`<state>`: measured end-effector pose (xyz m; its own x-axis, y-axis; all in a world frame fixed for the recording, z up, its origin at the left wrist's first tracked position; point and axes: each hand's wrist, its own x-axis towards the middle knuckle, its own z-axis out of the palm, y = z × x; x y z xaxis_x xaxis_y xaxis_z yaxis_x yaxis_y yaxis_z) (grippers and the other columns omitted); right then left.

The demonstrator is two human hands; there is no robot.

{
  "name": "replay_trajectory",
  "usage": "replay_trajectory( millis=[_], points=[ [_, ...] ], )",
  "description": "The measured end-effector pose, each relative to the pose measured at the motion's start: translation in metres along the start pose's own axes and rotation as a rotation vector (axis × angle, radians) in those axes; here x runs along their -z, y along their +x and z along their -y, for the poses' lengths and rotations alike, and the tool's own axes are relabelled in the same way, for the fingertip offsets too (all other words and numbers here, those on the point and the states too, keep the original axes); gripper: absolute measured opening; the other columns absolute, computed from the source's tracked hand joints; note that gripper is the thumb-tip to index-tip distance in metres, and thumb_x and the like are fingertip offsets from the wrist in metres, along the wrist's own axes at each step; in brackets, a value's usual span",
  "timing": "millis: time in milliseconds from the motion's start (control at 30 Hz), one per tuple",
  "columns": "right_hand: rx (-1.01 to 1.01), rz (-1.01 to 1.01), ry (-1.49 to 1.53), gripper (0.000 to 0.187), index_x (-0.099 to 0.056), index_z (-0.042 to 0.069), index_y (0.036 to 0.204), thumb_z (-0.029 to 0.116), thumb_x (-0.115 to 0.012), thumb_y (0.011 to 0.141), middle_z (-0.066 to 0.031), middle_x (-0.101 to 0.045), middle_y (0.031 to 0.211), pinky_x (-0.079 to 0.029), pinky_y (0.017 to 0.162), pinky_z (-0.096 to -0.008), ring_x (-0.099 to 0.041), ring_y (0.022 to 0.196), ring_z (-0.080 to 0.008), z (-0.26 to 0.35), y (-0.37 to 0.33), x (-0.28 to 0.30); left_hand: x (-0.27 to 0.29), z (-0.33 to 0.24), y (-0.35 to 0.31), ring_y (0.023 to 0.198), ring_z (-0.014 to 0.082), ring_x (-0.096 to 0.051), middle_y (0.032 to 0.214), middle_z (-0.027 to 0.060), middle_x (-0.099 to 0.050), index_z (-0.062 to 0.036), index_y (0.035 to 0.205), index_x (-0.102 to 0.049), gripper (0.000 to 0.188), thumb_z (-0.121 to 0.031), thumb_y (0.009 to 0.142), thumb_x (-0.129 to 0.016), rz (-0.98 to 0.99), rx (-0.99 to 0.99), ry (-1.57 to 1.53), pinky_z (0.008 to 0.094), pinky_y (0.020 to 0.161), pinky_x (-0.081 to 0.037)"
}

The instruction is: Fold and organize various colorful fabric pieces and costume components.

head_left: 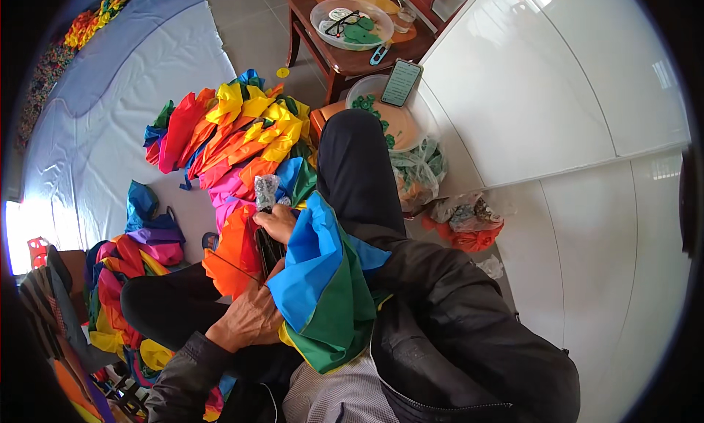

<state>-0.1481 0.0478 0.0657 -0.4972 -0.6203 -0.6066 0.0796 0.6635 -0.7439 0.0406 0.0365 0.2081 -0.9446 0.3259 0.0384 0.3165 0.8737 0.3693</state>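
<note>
Over my lap lies a multicoloured cloth canopy (pixel 330 298) with blue, green and orange panels, apparently part of an umbrella. A dark bundle of thin rods (pixel 267 248) runs between my hands, and one thin rod sticks out across the orange panel. My right hand (pixel 277 223) is closed around the top of this bundle, just below an end wrapped in clear plastic (pixel 266 191). Lower down, my left hand (pixel 251 314) is closed on the cloth edge and the rods; its fingertips are partly hidden by the blue panel.
A large heap of rainbow cloth pieces (pixel 242 130) lies ahead, another heap (pixel 117 291) at left. A wooden chair (pixel 312 27) carries a plastic bowl (pixel 315 16). Nearer are a tub of green pieces (pixel 407 126), a phone (pixel 402 82) and plastic bags (pixel 422 174). White panels rise at right.
</note>
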Motion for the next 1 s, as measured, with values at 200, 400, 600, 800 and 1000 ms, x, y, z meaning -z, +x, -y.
replay_trajectory(
  millis=[200,400,600,800,1000],
  points=[
    [-0.012,0.083,0.145,0.062,-0.063,-0.007,0.101,0.051,-0.07,0.08,-0.0287,-0.062,0.106,-0.047,0.085,-0.0479,-0.06,0.103,-0.0348,0.009,-0.003,-0.003,-0.005,0.005,0.006,0.137,0.0416,-0.047,0.144,0.0183,-0.053,-0.0041,0.135,-0.058,0.063,-0.038,0.084,-0.071,0.078,0.02,-0.075,0.0554,0.09,-0.049],
    [0.143,0.128,0.003,0.062,-0.063,-0.007,0.112,0.047,-0.069,0.081,-0.0307,-0.061,0.117,-0.047,0.089,-0.0482,-0.06,0.109,-0.0367,-0.023,0.018,-0.017,-0.05,0.015,-0.005,0.131,0.0361,-0.053,0.141,0.0148,-0.055,-0.0082,0.135,-0.058,0.065,-0.043,0.083,-0.072,0.112,-0.006,-0.11,0.052,0.089,-0.05],
    [0.822,-0.065,-0.143,0.042,-0.063,0.005,0.129,0.029,-0.061,0.095,-0.0234,-0.064,0.108,-0.04,0.093,-0.054,-0.06,0.1,-0.0383,-0.08,0.014,-0.042,-0.04,0.007,0.0,0.126,0.0346,-0.056,0.139,0.015,-0.058,-0.0096,0.137,-0.056,0.066,-0.042,0.083,-0.074,0.107,-0.024,-0.246,0.0486,0.095,-0.051],
    [0.957,-0.263,-0.184,0.043,-0.06,0.005,0.132,0.027,-0.059,0.095,-0.0205,-0.063,0.104,-0.037,0.092,-0.0526,-0.059,0.096,-0.0387,-0.123,0.05,-0.067,-0.03,0.007,0.01,0.127,0.0367,-0.055,0.14,0.0159,-0.057,-0.0082,0.136,-0.057,0.063,-0.04,0.084,-0.074,0.197,0.029,-0.376,0.0465,0.102,-0.049],
    [0.855,0.036,-0.051,0.043,-0.059,0.004,0.135,0.024,-0.059,0.096,-0.0209,-0.063,0.108,-0.037,0.095,-0.0531,-0.06,0.098,-0.0383,-0.117,0.051,-0.064,-0.015,0.004,0.017,0.123,0.0355,-0.058,0.138,0.0161,-0.058,-0.0072,0.134,-0.057,0.058,-0.036,0.086,-0.072,0.032,-0.056,-0.289,0.0466,0.099,-0.05]
  ],
)
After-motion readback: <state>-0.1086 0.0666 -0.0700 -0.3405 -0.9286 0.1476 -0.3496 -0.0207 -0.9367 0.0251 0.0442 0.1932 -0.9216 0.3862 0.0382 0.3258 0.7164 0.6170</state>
